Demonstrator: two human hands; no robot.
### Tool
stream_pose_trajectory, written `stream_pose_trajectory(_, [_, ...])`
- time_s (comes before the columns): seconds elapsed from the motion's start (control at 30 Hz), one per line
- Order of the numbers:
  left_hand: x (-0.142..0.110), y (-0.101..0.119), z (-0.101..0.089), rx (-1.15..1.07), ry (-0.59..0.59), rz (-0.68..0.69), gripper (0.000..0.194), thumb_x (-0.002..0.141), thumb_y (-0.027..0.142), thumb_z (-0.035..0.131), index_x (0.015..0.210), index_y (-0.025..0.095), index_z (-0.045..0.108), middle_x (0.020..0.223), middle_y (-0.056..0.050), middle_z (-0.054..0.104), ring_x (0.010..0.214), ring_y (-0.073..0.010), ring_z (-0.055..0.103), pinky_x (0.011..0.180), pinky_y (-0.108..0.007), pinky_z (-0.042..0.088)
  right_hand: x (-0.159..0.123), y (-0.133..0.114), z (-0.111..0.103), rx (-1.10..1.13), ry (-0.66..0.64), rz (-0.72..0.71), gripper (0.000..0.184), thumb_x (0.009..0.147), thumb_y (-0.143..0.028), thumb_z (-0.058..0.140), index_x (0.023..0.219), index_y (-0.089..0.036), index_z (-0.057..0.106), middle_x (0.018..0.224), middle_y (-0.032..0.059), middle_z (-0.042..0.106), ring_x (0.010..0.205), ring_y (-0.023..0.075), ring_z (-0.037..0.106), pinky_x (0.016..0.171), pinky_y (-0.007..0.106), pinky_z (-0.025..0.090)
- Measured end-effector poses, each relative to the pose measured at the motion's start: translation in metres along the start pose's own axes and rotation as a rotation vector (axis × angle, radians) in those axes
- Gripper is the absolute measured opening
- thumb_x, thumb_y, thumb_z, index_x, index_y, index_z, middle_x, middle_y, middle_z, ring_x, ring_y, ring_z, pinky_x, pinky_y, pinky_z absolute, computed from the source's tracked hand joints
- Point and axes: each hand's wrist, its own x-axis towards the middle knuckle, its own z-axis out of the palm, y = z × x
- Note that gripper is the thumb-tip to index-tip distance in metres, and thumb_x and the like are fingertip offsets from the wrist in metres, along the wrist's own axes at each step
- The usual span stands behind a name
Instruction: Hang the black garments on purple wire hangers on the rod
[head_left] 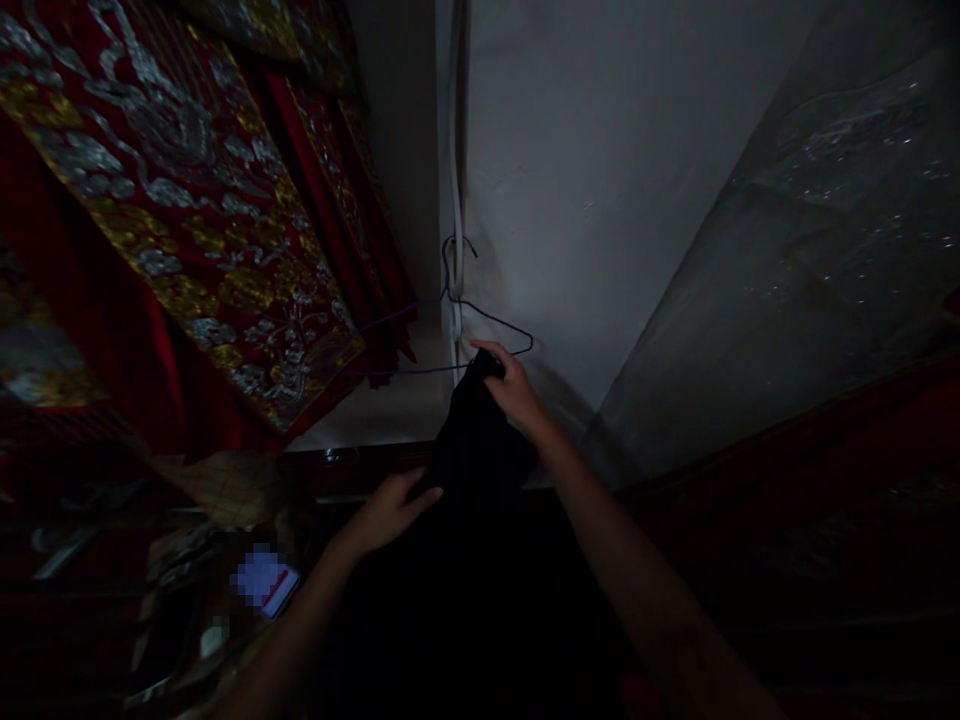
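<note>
A black garment [480, 450], very dark and hard to make out, hangs down from the lower bar of a thin purple wire hanger [495, 318]. The hanger's hook is on a pale cord or pipe running down the wall. At the bar, my right hand [514, 388] is closed on the top of the black garment, its index finger reaching past the cloth. Lower and to the left, my left hand [397, 510] has its thumb and fingers around the garment's left edge. Part of its grip is lost in the dark cloth.
Red embroidered hangings [225, 230] with silver and gold patterns fill the left side. A clear plastic sheet [795, 280] covers sparkly cloth at right. Below left, a lit phone [277, 590] lies among dim clutter. Behind the hanger is a pale wall [600, 180].
</note>
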Motion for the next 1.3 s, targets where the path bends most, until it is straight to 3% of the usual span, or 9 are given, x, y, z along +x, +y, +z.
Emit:
stream_pose_trajectory(0.13, [0.005, 0.000, -0.033, 0.141, 0.168, 0.053, 0.022, 0.067, 0.024, 0.084, 0.088, 0.027, 0.079, 0.089, -0.006, 0.078, 0.084, -0.0290, 0.071, 0.083, -0.031, 0.053, 0.019, 0.037, 0.013, -0.107, -0.010, 0.184, 0.027, 0.072, -0.022, 0.049, 0.087, -0.017, 0.071, 0.076, 0.0024, 0.071, 0.077, 0.0190, 0.063, 0.072, 0.028, 0.050])
stream_pose_trajectory(0.3, [0.005, 0.001, -0.081, 0.184, 0.216, 0.036, 0.014, 0.068, 0.025, 0.081, 0.063, 0.028, 0.069, 0.060, -0.001, 0.069, 0.058, -0.0255, 0.066, 0.072, -0.032, 0.054, 0.010, 0.041, -0.011, -0.188, 0.038, 0.175, 0.016, 0.069, -0.029, 0.056, 0.057, -0.018, 0.059, 0.053, -0.0008, 0.055, 0.057, 0.0155, 0.052, 0.052, 0.023, 0.034])
stream_pose_trajectory(0.43, [0.018, 0.032, -0.106, 0.281, 0.372, 0.108, 0.009, 0.074, 0.027, 0.076, 0.082, 0.024, 0.073, 0.096, -0.007, 0.077, 0.099, -0.0301, 0.071, 0.104, -0.036, 0.047, 0.003, 0.020, -0.031, -0.316, 0.038, 0.103, 0.025, 0.070, -0.033, 0.060, 0.050, -0.019, 0.053, 0.049, -0.0015, 0.049, 0.052, 0.0136, 0.047, 0.049, 0.024, 0.027])
stream_pose_trajectory(0.57, [0.045, 0.078, -0.104, 0.443, 0.484, 0.359, 0.014, 0.084, 0.032, 0.064, 0.088, 0.020, 0.070, 0.129, -0.010, 0.067, 0.128, -0.0311, 0.056, 0.118, -0.040, 0.032, -0.001, 0.003, -0.033, -0.309, 0.033, 0.129, 0.028, 0.069, -0.031, 0.062, 0.047, -0.019, 0.051, 0.048, -0.0018, 0.047, 0.049, 0.0126, 0.045, 0.049, 0.024, 0.027])
stream_pose_trajectory(0.7, [0.075, 0.112, -0.091, 0.563, 0.447, 0.505, 0.027, 0.086, 0.026, 0.059, 0.112, 0.021, 0.064, 0.117, -0.009, 0.071, 0.116, -0.0277, 0.063, 0.110, -0.042, 0.041, -0.011, -0.004, -0.030, -0.177, -0.056, 0.139, 0.019, 0.071, -0.027, 0.060, 0.055, -0.017, 0.060, 0.053, -0.0006, 0.056, 0.052, 0.0150, 0.052, 0.050, 0.024, 0.035])
stream_pose_trajectory(0.93, [0.099, 0.138, -0.109, 0.755, 0.284, 0.429, 0.028, 0.084, 0.024, 0.055, 0.106, 0.022, 0.073, 0.100, -0.005, 0.076, 0.087, -0.0256, 0.069, 0.087, -0.036, 0.051, 0.009, 0.011, -0.077, -0.157, 0.240, -0.015, 0.037, 0.073, -0.021, 0.062, 0.108, -0.017, 0.073, 0.090, 0.0060, 0.074, 0.083, 0.0210, 0.067, 0.074, 0.032, 0.053])
stream_pose_trajectory(1.07, [0.099, 0.148, -0.126, 0.775, 0.280, 0.476, 0.025, 0.085, 0.028, 0.056, 0.102, 0.023, 0.074, 0.099, -0.005, 0.075, 0.087, -0.0243, 0.066, 0.088, -0.034, 0.050, 0.039, 0.015, -0.120, -0.205, 0.112, 0.086, 0.019, 0.076, -0.031, 0.067, 0.083, -0.015, 0.076, 0.064, -0.0008, 0.065, 0.060, 0.0155, 0.060, 0.056, 0.026, 0.047])
stream_pose_trajectory(1.2, [0.105, 0.151, -0.135, 0.780, 0.473, 0.551, 0.021, 0.085, 0.037, 0.062, 0.092, 0.020, 0.073, 0.101, -0.008, 0.070, 0.101, -0.0263, 0.062, 0.099, -0.038, 0.045, 0.049, -0.001, -0.147, -0.057, -0.148, 0.306, 0.028, 0.071, -0.039, 0.080, 0.069, -0.012, 0.073, 0.058, 0.0018, 0.065, 0.048, 0.0142, 0.057, 0.047, 0.026, 0.042])
stream_pose_trajectory(1.3, [0.113, 0.148, -0.128, 0.699, 0.527, 0.433, 0.028, 0.087, 0.045, 0.062, 0.094, 0.019, 0.070, 0.091, -0.008, 0.070, 0.086, -0.0237, 0.063, 0.087, -0.035, 0.049, 0.044, -0.016, -0.142, 0.058, -0.020, 0.219, 0.025, 0.081, -0.036, 0.077, 0.077, -0.011, 0.074, 0.068, 0.0065, 0.070, 0.060, 0.0188, 0.065, 0.057, 0.031, 0.051])
